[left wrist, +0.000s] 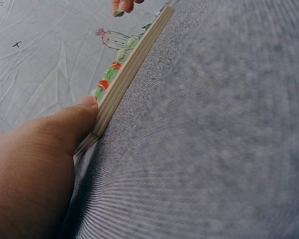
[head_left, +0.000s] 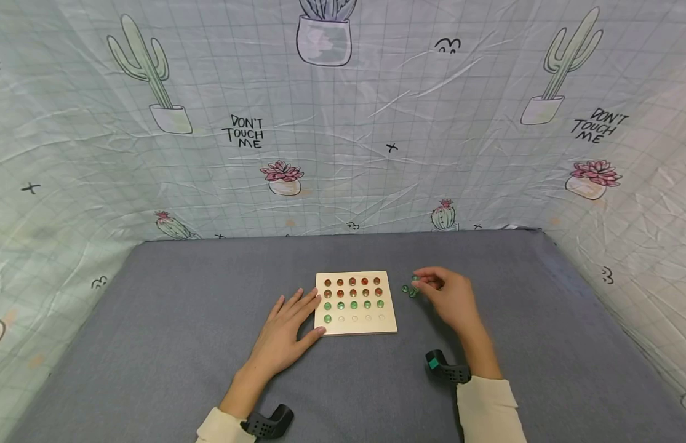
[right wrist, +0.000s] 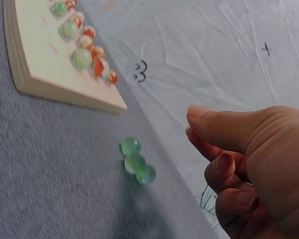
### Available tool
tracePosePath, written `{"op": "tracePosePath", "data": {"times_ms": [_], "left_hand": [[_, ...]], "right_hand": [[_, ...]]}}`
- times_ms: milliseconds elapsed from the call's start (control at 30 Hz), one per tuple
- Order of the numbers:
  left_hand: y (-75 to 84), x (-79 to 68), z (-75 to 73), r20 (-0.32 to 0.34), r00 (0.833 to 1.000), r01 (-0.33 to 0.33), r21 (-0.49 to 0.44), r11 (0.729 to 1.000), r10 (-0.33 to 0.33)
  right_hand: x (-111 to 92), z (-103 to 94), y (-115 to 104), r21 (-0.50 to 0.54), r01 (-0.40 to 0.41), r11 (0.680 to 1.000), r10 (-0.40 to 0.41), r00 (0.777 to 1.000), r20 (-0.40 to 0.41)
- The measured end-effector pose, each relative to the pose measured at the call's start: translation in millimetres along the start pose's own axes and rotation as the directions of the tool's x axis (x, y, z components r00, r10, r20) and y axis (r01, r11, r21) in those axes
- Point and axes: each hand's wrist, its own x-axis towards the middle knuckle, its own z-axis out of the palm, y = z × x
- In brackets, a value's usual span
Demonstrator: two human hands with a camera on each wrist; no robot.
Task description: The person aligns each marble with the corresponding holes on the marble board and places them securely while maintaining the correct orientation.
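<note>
A pale wooden board (head_left: 356,328) with rows of round hollows lies on the table. Red-orange marbles (head_left: 352,282) fill its two far rows. Green marbles (head_left: 354,305) fill the third row, and another sits at the left end of the near row, whose other hollows are bare. My left hand (head_left: 284,335) rests along the board's left side, fingers spread, thumb at the near left corner. Beyond the right edge, my right hand (head_left: 449,300) pinches a green marble (left wrist: 119,13) between thumb and fingertip, above the table. Below it, several loose green marbles (right wrist: 134,163) lie clustered.
Grey cloth (head_left: 182,332) covers the table. Behind it and along both sides hangs a pale grid-patterned sheet (head_left: 354,123) printed with cacti. Each wrist wears a black band, one of them the right wrist band (head_left: 448,369).
</note>
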Motion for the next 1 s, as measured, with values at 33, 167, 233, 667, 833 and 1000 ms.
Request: {"op": "tracePosePath", "data": {"times_ms": [33,167,233,667,833,1000], "left_hand": [[0.0,0.2,0.1,0.001,1.000,0.000,0.001,1.000,0.000],[-0.2,0.4,0.4,0.005,1.000,0.001,0.005,1.000,-0.001],[-0.1,0.7,0.5,0.006,1.000,0.001,0.006,1.000,-0.001],[-0.7,1.1,1.1,0.006,1.000,-0.005,0.006,1.000,0.005],[-0.7,0.4,0.6,0.002,1.000,-0.005,0.003,1.000,0.005],[-0.7,0.0,0.0,0.001,1.000,-0.003,-0.005,1.000,0.003]], "right_hand": [[0.1,0.8,-2.1,0.002,0.004,1.000,-0.004,1.000,0.004],[-0.5,4.3,-10.0,0.014,0.007,1.000,-0.007,1.000,0.028],[-0.5,6.2,-12.4,0.015,0.021,1.000,-0.022,0.999,0.031],[-2.7,18.6,-25.7,0.024,0.084,0.996,-0.085,0.994,0.065],[-3.2,24.0,-31.1,0.031,0.109,0.994,-0.111,0.990,0.082],[-4.1,29.4,-38.7,0.048,0.112,0.993,-0.117,0.987,0.110]]}}
